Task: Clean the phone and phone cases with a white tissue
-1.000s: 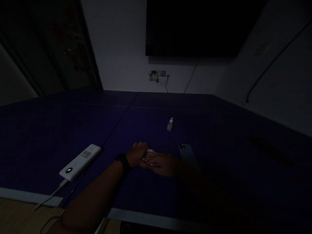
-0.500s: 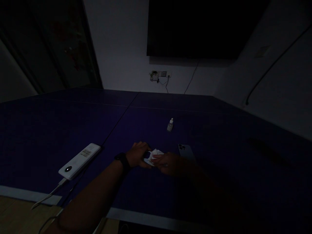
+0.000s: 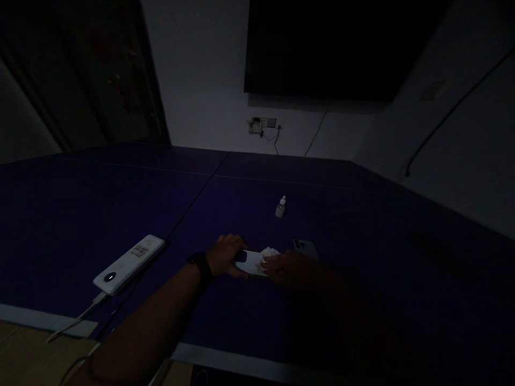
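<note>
My left hand (image 3: pixel 226 256) grips the left end of a pale phone case (image 3: pixel 251 264) lying on the dark purple table. The camera cutout near that end shows the table's colour through it. A crumpled white tissue (image 3: pixel 269 254) is pinched in my right hand (image 3: pixel 286 268) and pressed on the case's surface, right of its middle. That hand covers the case's right end. Just behind my right hand lies a phone (image 3: pixel 306 248) with its rear cameras up, partly hidden by the hand. A small dropper bottle (image 3: pixel 280 208) stands upright farther back.
On the left a white power bank (image 3: pixel 131 264) lies with a white cable (image 3: pixel 78 320) plugged into its near end. The purple table (image 3: pixel 193 225) has a pale front edge. Behind it are wall sockets (image 3: pixel 263 123) and a large dark screen (image 3: pixel 330 48). The room is dim.
My right hand has slid the tissue to the right along the phone case, uncovering more of its left part. My left hand keeps its grip at the left end.
</note>
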Tool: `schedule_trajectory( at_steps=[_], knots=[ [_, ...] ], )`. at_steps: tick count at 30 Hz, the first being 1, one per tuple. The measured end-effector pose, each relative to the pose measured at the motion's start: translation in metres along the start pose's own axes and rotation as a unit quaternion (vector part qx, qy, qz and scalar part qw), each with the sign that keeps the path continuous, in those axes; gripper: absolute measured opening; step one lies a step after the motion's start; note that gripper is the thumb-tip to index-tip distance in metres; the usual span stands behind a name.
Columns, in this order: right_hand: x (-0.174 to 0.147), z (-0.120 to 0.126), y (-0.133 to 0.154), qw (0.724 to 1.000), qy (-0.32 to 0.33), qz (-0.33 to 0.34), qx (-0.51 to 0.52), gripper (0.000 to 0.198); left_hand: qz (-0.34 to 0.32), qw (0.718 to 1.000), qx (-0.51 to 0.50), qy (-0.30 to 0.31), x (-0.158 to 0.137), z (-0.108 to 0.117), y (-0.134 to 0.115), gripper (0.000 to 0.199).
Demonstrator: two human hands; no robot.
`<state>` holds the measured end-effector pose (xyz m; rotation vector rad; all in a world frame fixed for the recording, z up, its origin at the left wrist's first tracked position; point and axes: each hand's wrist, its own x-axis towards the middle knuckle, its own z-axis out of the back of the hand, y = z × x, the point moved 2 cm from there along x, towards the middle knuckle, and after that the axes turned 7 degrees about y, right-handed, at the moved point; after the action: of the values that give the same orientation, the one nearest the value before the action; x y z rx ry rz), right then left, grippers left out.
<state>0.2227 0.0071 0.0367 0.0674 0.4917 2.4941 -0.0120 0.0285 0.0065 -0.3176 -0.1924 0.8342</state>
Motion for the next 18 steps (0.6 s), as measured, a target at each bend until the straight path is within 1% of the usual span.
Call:
schedule_trajectory(
  at_steps=[2, 4, 6, 8, 10, 14, 16, 18],
  knots=[
    [0.01, -0.01, 0.011, 0.999, 0.002, 0.05, -0.003, 0.036, 0.003, 1.0, 0.003, -0.001, 0.001, -0.001, 0.001, 0.07],
    [0.019, -0.017, 0.019, 0.996, -0.015, 0.093, -0.001, 0.043, 0.007, 1.0, 0.005, -0.003, 0.001, -0.001, 0.001, 0.07],
    [0.023, -0.02, 0.02, 0.993, -0.05, 0.105, -0.009, 0.038, 0.007, 1.0, 0.007, -0.003, 0.0, -0.001, 0.0, 0.072],
    [0.019, -0.018, 0.018, 0.992, -0.085, 0.091, -0.029, 0.031, 0.004, 1.0, 0.01, 0.0, -0.001, -0.001, -0.001, 0.074],
    [0.013, -0.013, 0.017, 0.991, -0.104, 0.055, -0.058, 0.028, 0.0, 1.0, 0.011, 0.003, -0.003, 0.0, -0.002, 0.075],
    [0.005, -0.008, 0.026, 0.989, -0.103, -0.016, -0.11, 0.026, 0.001, 1.0, 0.006, -0.008, -0.005, 0.0, -0.004, 0.077],
    [0.006, -0.011, 0.032, 0.986, -0.106, -0.033, -0.121, 0.028, 0.007, 1.0, 0.009, -0.016, -0.005, 0.001, -0.004, 0.078],
    [0.009, -0.016, 0.037, 0.984, -0.115, -0.049, -0.13, 0.035, 0.01, 1.0, 0.019, -0.011, -0.004, 0.001, -0.005, 0.077]
  ],
)
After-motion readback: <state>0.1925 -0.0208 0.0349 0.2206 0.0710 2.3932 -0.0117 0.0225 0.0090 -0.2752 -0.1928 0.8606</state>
